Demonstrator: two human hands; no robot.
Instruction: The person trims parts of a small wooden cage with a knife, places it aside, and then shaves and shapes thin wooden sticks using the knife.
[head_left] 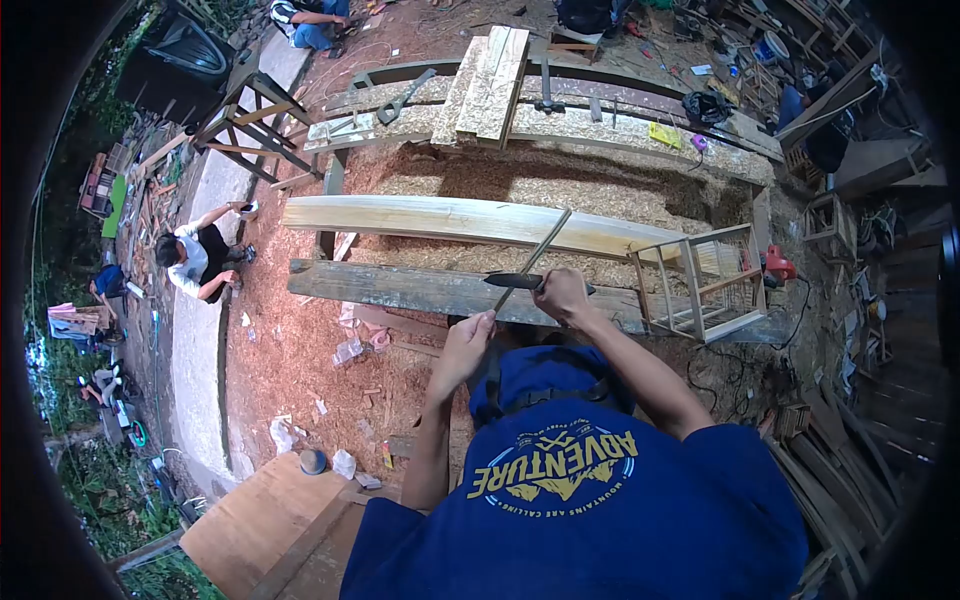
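My left hand [468, 342] is closed around the lower end of a thin wooden stick [546, 240], which slants up and away to the right. In my right hand [562, 297] is a knife [510, 281], its dark blade pointing left and lying across the stick just above my left fingers. The stick's far end reaches over a pale plank [420, 215]. Below both tools runs a weathered grey board [380, 285]. My fingers hide most of the knife's handle.
A small wooden frame [700, 285] stands at right, near a red power tool [778, 263]. On the far bench lie stacked boards [490, 85], a handsaw [402, 98] and a hammer [547, 88]. One person [195, 255] squats at left; another [310, 22] sits farther back. Shavings cover the ground.
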